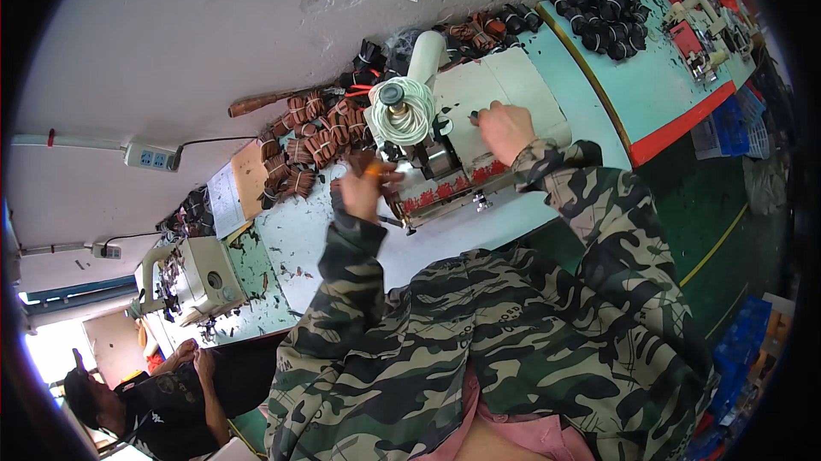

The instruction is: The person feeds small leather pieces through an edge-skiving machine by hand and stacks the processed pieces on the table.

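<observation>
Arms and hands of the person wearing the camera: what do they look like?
The left sleeve and right sleeve are long and loose, in camouflage blotches of green, black and pale beige. The right hand shows no glove. The left hand has an orange patch by its fingers; whether that is worn, I can't tell.

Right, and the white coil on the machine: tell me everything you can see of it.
The white coil is thin, smooth-looking cord wound in many loops into a rounded bundle; cable or tubing, I cannot tell. It encircles a dark-topped knob on the cream machine, beside its thick curved arm. Neither the left hand nor the right hand holds it.
</observation>
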`<state>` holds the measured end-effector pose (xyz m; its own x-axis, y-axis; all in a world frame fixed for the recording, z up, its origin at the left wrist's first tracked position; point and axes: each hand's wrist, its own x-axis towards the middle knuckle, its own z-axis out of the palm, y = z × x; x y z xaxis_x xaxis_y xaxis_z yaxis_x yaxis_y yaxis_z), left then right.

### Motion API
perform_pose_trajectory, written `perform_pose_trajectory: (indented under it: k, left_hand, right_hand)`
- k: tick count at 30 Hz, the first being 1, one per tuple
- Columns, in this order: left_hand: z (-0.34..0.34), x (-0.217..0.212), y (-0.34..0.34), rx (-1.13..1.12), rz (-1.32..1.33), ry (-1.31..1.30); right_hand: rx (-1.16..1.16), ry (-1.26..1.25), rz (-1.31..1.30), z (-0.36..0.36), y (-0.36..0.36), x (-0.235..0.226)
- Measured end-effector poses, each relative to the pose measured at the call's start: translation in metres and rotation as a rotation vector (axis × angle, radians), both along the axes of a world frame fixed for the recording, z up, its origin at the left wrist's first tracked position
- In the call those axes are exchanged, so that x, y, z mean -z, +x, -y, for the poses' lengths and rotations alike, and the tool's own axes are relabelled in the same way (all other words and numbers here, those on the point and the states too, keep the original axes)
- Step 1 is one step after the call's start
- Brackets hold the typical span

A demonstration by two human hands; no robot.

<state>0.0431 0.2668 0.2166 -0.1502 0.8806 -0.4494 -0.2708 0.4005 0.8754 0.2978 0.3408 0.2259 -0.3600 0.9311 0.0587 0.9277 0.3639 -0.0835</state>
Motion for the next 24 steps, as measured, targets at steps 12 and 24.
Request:
perform_pose_trajectory:
  k: [12, 24]
  left_hand:
    - [0.026, -0.014, 0.055, 0.379, 0.49, -0.013]
    - [-0.011, -0.026, 0.167, 0.443, 0.059, 0.463]
  right_hand:
    - [0.304, -1.001, -1.491, 0.087, -0.027, -0.023]
    - [0.099, -0.825, -1.39, 0.08, 0.06, -0.049]
